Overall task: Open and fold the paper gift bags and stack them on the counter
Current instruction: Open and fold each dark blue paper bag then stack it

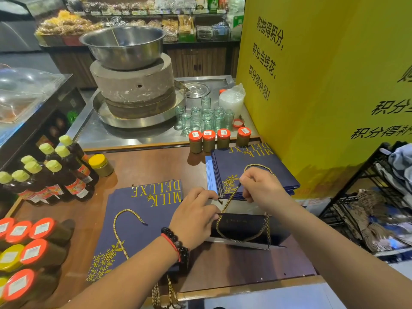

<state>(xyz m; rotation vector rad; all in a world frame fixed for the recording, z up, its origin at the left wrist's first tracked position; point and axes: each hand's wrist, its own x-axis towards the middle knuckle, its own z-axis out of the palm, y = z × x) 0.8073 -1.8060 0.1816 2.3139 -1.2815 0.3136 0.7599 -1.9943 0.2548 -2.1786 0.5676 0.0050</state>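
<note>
Both hands, left hand (196,216) and right hand (262,188), pinch the open bag (243,228) at its mouth. The bag stands near the counter (245,270) front edge, long axis left-right, between flat bags (138,221) and the stack (252,172).

A brown wooden counter (142,166) meets a steel worktop (124,134) carrying a stone mill (133,85). A yellow wall (323,85) with black lettering rises right; stocked shelves (156,16) line the back.
</note>
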